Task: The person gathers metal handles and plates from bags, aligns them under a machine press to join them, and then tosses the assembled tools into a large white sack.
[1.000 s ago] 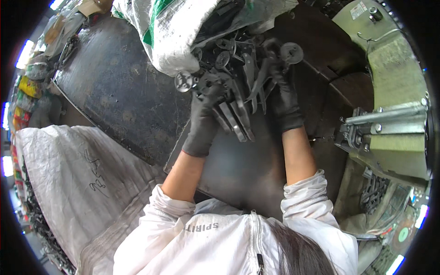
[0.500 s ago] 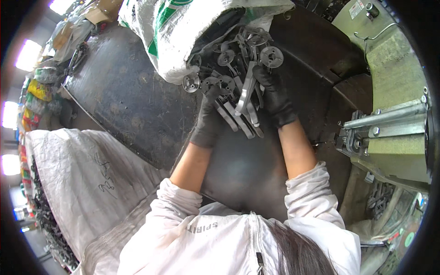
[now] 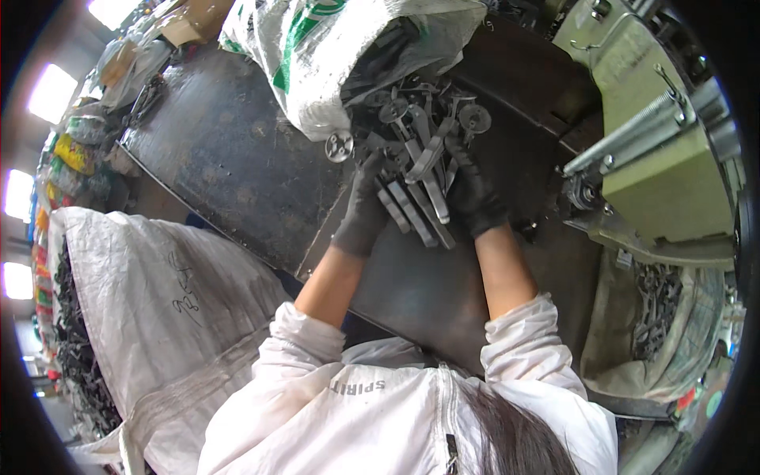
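Between my gloved hands lies a loose bundle of grey metal levers [image 3: 427, 158], long flat arms with round, holed discs at their far ends. My left hand [image 3: 366, 202], in a black glove, is closed round the bundle's left side. From the right, my right hand [image 3: 473, 186], also black-gloved, grips the same bundle with its thumb over the top. The lever arms point toward me, and the discs lie at the mouth of a white woven sack [image 3: 317, 75] with green print. One disc [image 3: 340, 146] sits at the sack's lower edge, left of the bundle.
A dark metal worktable [image 3: 229, 150] lies under the sack. On the right stands a green machine [image 3: 657, 150] with a spring and rod. A large pale sack [image 3: 166, 293] stands at lower left; another open sack [image 3: 609, 348] holding metal parts is at lower right.
The bundle and both hands have shifted slightly down in the picture, with both hands still gripping. The machine and sacks appear shifted as the view turned.
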Tool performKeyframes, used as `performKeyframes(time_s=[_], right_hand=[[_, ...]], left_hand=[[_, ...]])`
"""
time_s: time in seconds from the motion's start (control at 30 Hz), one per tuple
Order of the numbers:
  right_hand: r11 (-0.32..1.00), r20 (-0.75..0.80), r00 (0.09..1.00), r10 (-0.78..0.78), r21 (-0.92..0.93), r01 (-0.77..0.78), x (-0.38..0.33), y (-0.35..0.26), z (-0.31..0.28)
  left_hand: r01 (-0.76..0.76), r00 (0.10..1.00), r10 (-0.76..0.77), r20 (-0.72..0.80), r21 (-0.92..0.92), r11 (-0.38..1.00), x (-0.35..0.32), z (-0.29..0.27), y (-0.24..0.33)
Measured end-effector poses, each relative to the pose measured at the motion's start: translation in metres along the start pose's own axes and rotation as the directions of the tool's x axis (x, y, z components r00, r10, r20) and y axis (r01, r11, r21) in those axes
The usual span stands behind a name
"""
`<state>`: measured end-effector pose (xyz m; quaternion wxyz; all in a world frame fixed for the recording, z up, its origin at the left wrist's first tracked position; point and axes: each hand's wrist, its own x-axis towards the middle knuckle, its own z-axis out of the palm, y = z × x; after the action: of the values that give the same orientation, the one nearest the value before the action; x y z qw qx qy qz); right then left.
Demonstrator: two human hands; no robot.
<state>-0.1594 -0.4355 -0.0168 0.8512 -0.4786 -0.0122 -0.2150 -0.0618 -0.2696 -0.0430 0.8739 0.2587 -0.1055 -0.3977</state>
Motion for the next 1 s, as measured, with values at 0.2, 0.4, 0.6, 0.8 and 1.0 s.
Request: performKeyframes(time_s=[0.2,0.4,0.6,0.8,1.0], right_hand=[[0.968,-0.136,0.959,0.249,0.078,-0.240,-0.149,-0.016,0.026],[0.870,-0.114,0.956,0.270,0.455,-0.192,-0.244,-0.030,0.038],[0.873,0.287,0.913,0.290,0.312,-0.375,-0.145,-0.035,0.138],[0.958,0.500,0.837,0.221,0.051,-0.283,-0.098,-0.061,0.208],[0.988,0.640,0.760,0.116,-0.154,-0.021,-0.083,-0.052,0.254]], left_hand=[[0.095,0.985,-0.074,-0.156,0.129,0.987,-0.148,0.021,-0.013],[-0.194,0.957,-0.074,0.282,0.806,0.560,-0.203,0.036,0.005],[0.065,0.992,-0.075,0.105,0.092,0.994,-0.197,0.087,-0.015],[0.018,0.986,-0.040,0.165,0.129,0.991,-0.212,0.088,-0.004],[-0.219,0.921,0.162,0.353,0.126,0.968,-0.231,0.095,0.015]])
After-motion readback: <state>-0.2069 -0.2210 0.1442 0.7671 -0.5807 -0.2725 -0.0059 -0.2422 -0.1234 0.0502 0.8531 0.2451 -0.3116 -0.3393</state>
